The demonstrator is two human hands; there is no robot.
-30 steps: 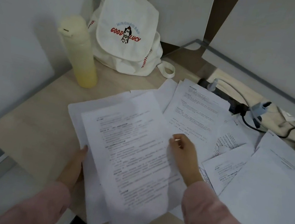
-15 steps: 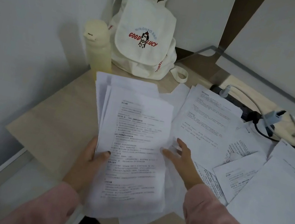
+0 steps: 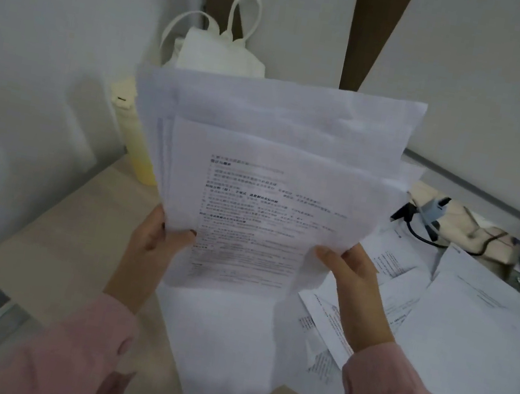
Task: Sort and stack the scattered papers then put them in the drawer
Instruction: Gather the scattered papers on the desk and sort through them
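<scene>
The desk (image 3: 63, 238) is the biggest thing here, pale wood, set in a corner of the room. Its right half is covered with loose sheets (image 3: 470, 338), which lie crossed over one another, some with the printed side up. One large sheet (image 3: 225, 347) reaches to the near edge, just below the hands.

Above the desk, held clear of it and tilted toward the camera, is the stack (image 3: 271, 181). It is several sheets together, but their top edges do not match: the back ones stand higher and spread wider than the front page. Behind the stack a white bag (image 3: 220, 58) stands at the back of the desk. A yellow bottle (image 3: 136, 154) is just beside it on the left, half hidden by the paper.

The left hand (image 3: 153, 244) grips the stack at its lower left edge, with the thumb on the front page and the fingers behind it. The right hand (image 3: 354, 283) holds the lower right edge in the same manner, thumb in front. Its fingers go behind the paper and I cannot see them fully. At the far right lies a black cable (image 3: 425, 236).

I judge that the task is in its first part. Some of the papers are gathered, but the stack is not squared and many sheets wait on the desk. No drawer is in view, so nothing is put away yet.
</scene>
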